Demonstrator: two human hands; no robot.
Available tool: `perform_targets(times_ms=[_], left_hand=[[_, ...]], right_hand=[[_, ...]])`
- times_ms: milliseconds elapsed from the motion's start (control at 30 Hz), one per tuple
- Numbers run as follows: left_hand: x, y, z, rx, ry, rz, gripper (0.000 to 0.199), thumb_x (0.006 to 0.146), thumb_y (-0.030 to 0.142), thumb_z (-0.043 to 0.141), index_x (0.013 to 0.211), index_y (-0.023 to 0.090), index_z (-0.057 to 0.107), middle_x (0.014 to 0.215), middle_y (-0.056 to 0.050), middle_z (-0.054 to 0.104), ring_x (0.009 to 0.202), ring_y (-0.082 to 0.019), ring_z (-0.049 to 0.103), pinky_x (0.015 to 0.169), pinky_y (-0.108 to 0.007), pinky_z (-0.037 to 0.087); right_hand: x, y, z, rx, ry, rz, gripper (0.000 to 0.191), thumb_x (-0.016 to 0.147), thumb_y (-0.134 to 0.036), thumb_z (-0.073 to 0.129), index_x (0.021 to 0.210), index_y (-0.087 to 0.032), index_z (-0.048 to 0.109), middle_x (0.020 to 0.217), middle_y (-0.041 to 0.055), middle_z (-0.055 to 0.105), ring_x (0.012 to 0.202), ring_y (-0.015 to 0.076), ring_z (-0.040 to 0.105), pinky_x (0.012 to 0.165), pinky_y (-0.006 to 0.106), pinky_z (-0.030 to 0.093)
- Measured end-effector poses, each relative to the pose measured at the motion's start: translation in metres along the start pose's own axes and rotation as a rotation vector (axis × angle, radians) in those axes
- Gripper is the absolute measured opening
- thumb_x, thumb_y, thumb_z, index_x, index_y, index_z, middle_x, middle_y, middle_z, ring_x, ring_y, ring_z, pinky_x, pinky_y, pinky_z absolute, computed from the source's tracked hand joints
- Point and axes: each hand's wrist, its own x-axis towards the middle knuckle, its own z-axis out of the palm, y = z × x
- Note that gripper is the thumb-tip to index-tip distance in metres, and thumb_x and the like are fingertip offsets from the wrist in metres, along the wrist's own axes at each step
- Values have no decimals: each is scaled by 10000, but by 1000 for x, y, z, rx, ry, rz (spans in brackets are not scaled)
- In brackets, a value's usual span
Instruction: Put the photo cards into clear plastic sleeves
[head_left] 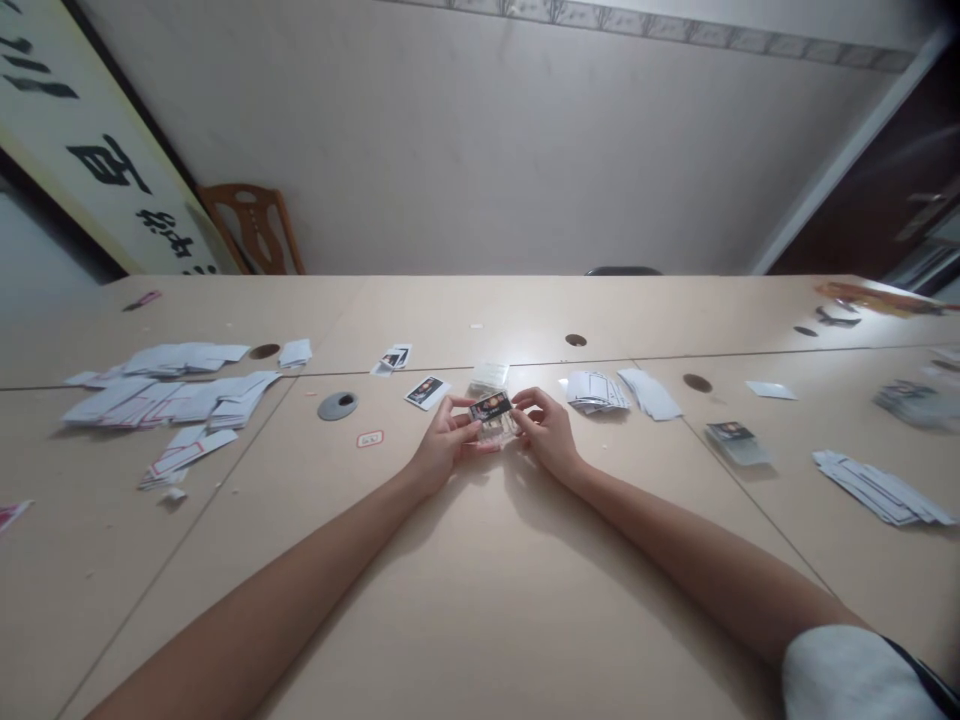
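Between my two hands, above the middle of the table, is a small dark printed card [491, 405]. My left hand [444, 440] pinches its left end, fingers closed. At its right end, the thumb and fingers of my right hand [547, 432] close on it. Under the card is a clear plastic case [496, 432], partly covered by the card and fingers; whether the card lies inside it I cannot tell. Just beyond my hands lies another clear case [490, 376]. A dark card with a white edge [428, 392] rests left of my left hand.
White paper stacks [172, 390] spread over the left side. Card piles [596, 391] and white slips [649, 394] lie to the right, with a cased card [736, 442] farther along. A grey grommet [337, 405] and a red-framed label [370, 439] are left of centre.
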Motion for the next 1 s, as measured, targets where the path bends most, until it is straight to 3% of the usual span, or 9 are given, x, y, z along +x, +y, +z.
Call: perform_targets(times_ms=[267, 433, 533, 667, 733, 800, 900, 1000], left_hand=[[-5, 3, 3, 174, 16, 44, 553, 683, 383, 794, 1042, 210, 410, 893, -26, 697, 658, -145, 677, 483, -170, 487], [-6, 5, 5, 300, -53, 68, 534, 699, 413, 771, 1035, 202, 413, 901, -41, 693, 622, -117, 642, 516, -182, 485], [-5, 6, 4, 456, -96, 121, 506, 707, 441, 750, 1017, 206, 426, 996, -65, 676, 677, -142, 659, 540, -212, 494], [0, 12, -9, 1018, 46, 423, 270, 819, 376, 623, 1008, 204, 535, 973, -56, 638, 731, -157, 620, 646, -270, 489], [5, 20, -21, 1310, 166, 522, 228, 854, 306, 548, 1050, 189, 548, 912, -62, 615, 773, -194, 598, 763, -341, 484], [9, 29, -33, 1482, 246, 575, 251, 856, 258, 506, 1080, 156, 547, 1032, -115, 602, 940, -250, 576, 881, -390, 454], [15, 39, -50, 1638, 431, 513, 297, 858, 262, 479, 1125, 153, 552, 1169, -144, 579, 1136, -311, 496, 971, -431, 397], [20, 40, -62, 1712, 544, 396, 388, 865, 322, 475, 1211, 155, 529, 1265, -164, 548, 1199, -344, 454, 979, -478, 376]], right_hand=[[-12, -4, 14, -149, 22, -143, 504, 779, -420, 682, 1204, -193, 536, 1139, 115, 592, 893, 194, 611, 666, 282, 539], [-18, -2, 12, -152, -9, -164, 666, 714, -429, 754, 1276, -188, 491, 1229, 140, 557, 1020, 237, 593, 709, 309, 560], [-23, -6, -1, -141, -17, -169, 674, 731, -436, 741, 1306, -202, 478, 1250, 136, 551, 1038, 236, 592, 728, 322, 567], [-30, -6, -51, -307, 153, -240, 646, 724, -430, 747, 1283, -213, 507, 1237, 127, 557, 1083, 264, 567, 883, 418, 515], [-34, -1, -90, -413, 309, -205, 645, 726, -478, 723, 1264, -189, 519, 1210, 137, 554, 1057, 274, 569, 895, 436, 489], [-38, 7, -134, -536, 475, -95, 703, 696, -543, 708, 1250, -147, 533, 1200, 166, 526, 1028, 287, 566, 868, 437, 475], [-44, 22, -198, -792, 644, 171, 722, 665, -572, 691, 1228, -136, 569, 1182, 198, 519, 1029, 333, 545, 877, 496, 406], [-50, 41, -247, -976, 699, 409, 647, 630, -546, 708, 1138, -153, 632, 1153, 229, 538, 1014, 395, 539, 862, 572, 335]])
